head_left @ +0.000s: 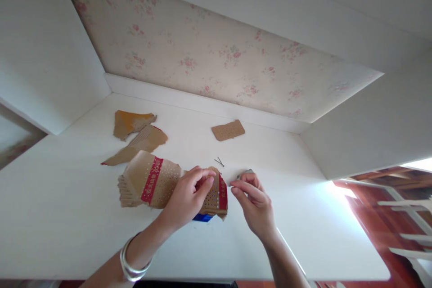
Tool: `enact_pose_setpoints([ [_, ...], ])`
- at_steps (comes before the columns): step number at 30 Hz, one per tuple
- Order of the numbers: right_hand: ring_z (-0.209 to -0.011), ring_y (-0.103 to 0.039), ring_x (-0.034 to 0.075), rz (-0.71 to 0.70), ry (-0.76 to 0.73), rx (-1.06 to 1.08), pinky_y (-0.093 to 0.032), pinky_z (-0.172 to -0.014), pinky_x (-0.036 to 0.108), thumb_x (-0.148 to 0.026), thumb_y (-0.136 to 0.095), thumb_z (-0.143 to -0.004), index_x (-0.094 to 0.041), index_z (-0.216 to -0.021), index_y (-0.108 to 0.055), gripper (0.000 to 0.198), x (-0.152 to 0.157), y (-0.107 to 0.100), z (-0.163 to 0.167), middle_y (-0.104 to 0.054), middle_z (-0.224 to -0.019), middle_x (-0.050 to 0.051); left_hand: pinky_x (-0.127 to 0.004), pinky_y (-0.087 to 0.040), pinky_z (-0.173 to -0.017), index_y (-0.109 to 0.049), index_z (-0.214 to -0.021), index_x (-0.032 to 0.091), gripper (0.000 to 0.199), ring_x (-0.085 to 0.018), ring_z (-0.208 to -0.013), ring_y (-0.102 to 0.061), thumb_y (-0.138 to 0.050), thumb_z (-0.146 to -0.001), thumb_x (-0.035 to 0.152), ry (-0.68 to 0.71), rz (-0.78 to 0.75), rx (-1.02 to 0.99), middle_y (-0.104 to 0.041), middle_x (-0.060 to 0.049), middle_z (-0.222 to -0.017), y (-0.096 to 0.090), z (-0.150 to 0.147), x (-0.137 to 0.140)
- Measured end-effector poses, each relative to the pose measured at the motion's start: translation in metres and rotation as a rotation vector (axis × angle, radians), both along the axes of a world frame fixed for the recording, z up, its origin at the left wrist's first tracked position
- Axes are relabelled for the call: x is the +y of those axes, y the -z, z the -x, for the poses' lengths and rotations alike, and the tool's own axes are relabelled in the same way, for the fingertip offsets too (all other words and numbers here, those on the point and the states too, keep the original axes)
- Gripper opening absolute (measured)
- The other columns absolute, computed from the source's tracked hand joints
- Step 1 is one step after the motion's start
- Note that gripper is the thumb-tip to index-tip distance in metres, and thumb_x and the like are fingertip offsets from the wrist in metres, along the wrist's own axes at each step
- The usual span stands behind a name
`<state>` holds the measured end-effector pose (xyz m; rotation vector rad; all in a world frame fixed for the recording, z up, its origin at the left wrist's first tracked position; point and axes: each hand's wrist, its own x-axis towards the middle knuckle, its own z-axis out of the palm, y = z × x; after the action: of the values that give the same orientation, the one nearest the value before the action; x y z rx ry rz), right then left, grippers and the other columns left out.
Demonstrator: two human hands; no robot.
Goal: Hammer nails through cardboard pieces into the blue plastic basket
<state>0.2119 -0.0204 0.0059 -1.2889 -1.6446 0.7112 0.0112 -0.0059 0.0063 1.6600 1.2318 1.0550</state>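
My left hand [191, 195], a silver bangle [125, 261] on its wrist, hovers over or rests on a torn cardboard stack [165, 180] with red printed bands and small holes. Its thumb and forefinger are pinched; anything between them is too small to make out. To the right of the stack, my right hand [254, 204] is also pinched, with perhaps something tiny and thin at its fingertips. Behind its knuckles shows a small grey object [249, 171], partly hidden. A few thin dark nail-like pieces [219, 162] lie beyond the hands. Something blue [202, 218] peeks out under the cardboard's near edge.
Torn cardboard scraps [141, 144] lie at the back left of the white tabletop [286, 166]. A small brown cardboard rectangle [228, 130] sits near the back ledge. White panels stand left and right, with floral wallpaper [229, 58] behind. A thin white stick or cable [290, 252] passes beside my right forearm.
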Motion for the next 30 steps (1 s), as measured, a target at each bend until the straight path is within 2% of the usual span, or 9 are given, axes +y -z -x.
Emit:
enact_pose_setpoints([
  [2, -0.086, -0.064, 0.018, -0.040, -0.001, -0.023, -0.052, -0.075, 0.029, -0.027, -0.065, -0.090, -0.029, -0.091, -0.076, 0.011, 0.003, -0.001, 0.006, -0.069, -0.092, 0.002, -0.029, -0.046, -0.089, -0.064, -0.103, 0.023, 0.018, -0.016, -0.097, -0.061, -0.047, -0.099, 0.028, 0.001, -0.025, 0.033, -0.065, -0.002, -0.100, 0.002, -0.001, 0.001],
  [6, -0.072, -0.068, 0.015, 0.072, 0.035, -0.018, -0.053, -0.067, 0.024, -0.027, -0.066, -0.090, -0.029, -0.090, -0.075, 0.010, 0.003, 0.003, 0.014, -0.075, -0.080, -0.003, -0.033, -0.046, -0.094, -0.064, -0.106, 0.022, 0.020, -0.017, -0.100, -0.061, -0.046, -0.098, 0.021, 0.019, -0.083, 0.135, -0.061, -0.004, -0.103, 0.009, -0.003, 0.002],
  [13, -0.072, -0.069, 0.018, 0.113, 0.059, -0.084, -0.054, -0.067, 0.026, -0.031, -0.061, -0.091, -0.028, -0.089, -0.075, 0.015, 0.002, 0.006, 0.019, -0.075, -0.079, -0.001, -0.033, -0.051, -0.090, -0.067, -0.110, 0.023, 0.027, -0.018, -0.093, -0.064, -0.046, -0.095, 0.015, 0.058, -0.122, 0.273, -0.058, -0.005, -0.104, 0.015, -0.006, 0.002],
  [18, -0.073, -0.070, 0.020, 0.110, 0.048, -0.118, -0.055, -0.067, 0.029, -0.032, -0.058, -0.093, -0.028, -0.091, -0.075, 0.018, 0.003, 0.007, 0.021, -0.076, -0.083, 0.000, -0.031, -0.052, -0.087, -0.068, -0.108, 0.023, 0.027, -0.017, -0.089, -0.064, -0.044, -0.097, 0.017, 0.082, -0.110, 0.286, -0.058, -0.005, -0.101, 0.013, -0.006, 0.001],
  [24, -0.078, -0.071, 0.018, 0.017, -0.027, -0.164, -0.056, -0.073, 0.028, -0.024, -0.057, -0.095, -0.029, -0.097, -0.073, 0.017, 0.001, 0.010, 0.021, -0.077, -0.090, -0.001, -0.030, -0.051, -0.087, -0.068, -0.105, 0.023, 0.028, -0.016, -0.088, -0.063, -0.043, -0.096, 0.014, 0.081, -0.111, 0.258, -0.058, -0.005, -0.101, 0.015, -0.006, 0.001],
  [30, -0.083, -0.073, 0.018, -0.024, -0.080, -0.221, -0.057, -0.077, 0.028, -0.024, -0.056, -0.096, -0.029, -0.103, -0.071, 0.017, 0.002, 0.008, 0.024, -0.077, -0.096, -0.001, -0.032, -0.049, -0.093, -0.067, -0.106, 0.023, 0.027, -0.018, -0.096, -0.062, -0.045, -0.095, 0.012, 0.048, -0.088, 0.155, -0.058, -0.005, -0.103, 0.012, -0.004, 0.001],
])
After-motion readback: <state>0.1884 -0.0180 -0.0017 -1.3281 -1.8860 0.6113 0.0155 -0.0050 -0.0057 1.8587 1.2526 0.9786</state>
